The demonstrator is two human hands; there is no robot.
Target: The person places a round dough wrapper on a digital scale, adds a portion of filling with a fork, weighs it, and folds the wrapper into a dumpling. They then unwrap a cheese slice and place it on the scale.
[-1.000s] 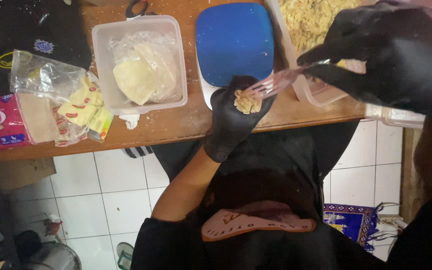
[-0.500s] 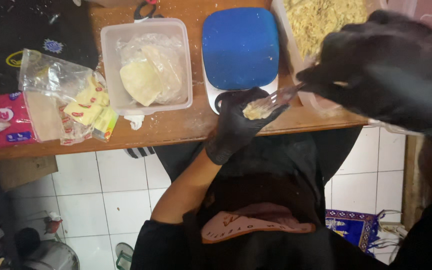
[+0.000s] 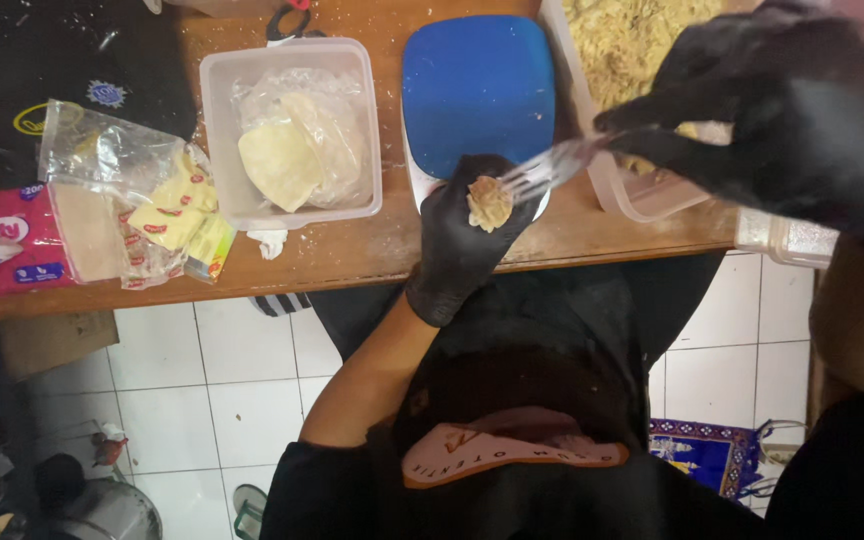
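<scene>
Gloves, black, cover both hands; the left hand [image 3: 464,235] lies palm up over the near edge of the wooden tabletop [image 3: 372,250], fingers cupped narrowly under a small round dumpling wrapper heaped with filling [image 3: 489,203]; the wrapper rests on the palm, just in front of the blue-topped kitchen scale [image 3: 477,90]. The right hand [image 3: 802,120] hovers at the right side of the tabletop, thumb and fingers pinched shut on the handle of a clear plastic fork [image 3: 552,168]; the fork's tines point left and touch the filling on the wrapper.

Behind the right hand, at the far right corner, stands a clear tub of pale shredded filling [image 3: 632,40], partly hidden by the glove; a second clear container [image 3: 787,235] juts past the right end of the near edge.

Left of the scale, mid-tabletop, sits a clear square container [image 3: 222,130] holding a plastic bag of round wrappers [image 3: 297,145]; a scrap of white paper [image 3: 270,243] lies against its near side. Toward the left near edge lies a clear bag of yellow sachets [image 3: 142,200], touching a pink packet [image 3: 2,245] at the left end. A black cloth [image 3: 62,60] covers the far left corner; scissor handles [image 3: 287,18] show at the far edge, only partly in frame.

Below the tabletop, white floor tiles [image 3: 182,380] and a patterned mat [image 3: 707,450] are visible.
</scene>
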